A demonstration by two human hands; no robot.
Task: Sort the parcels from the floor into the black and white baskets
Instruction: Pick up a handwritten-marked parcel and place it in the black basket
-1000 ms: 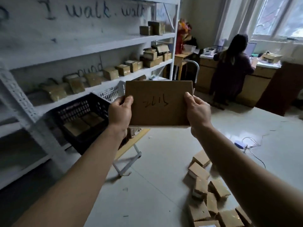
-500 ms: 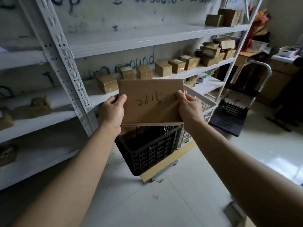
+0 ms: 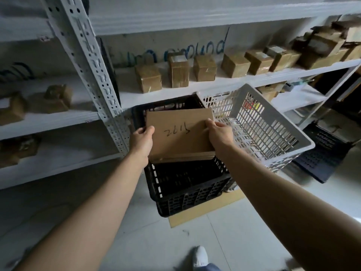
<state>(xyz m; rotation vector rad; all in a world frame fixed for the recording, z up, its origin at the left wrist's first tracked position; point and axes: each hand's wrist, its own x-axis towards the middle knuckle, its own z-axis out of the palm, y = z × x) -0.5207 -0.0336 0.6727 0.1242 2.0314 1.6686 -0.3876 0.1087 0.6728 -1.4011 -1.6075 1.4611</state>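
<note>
1. My left hand and right hand each grip a side edge of the flat cardboard parcel, thumbs on its face. I hold it tilted over the black basket, just beside the white basket.
2. If one hand lets go first, the parcel could tip onto the adjoining rims and slide into the wrong basket.
3. The parcel's handwritten number looks like "2015", though I can't be sure. The blue wall writing ends in "ound".

Both my bare arms stretch forward, my left hand and right hand each gripping a side of the parcel, thumbs on its face.
</note>
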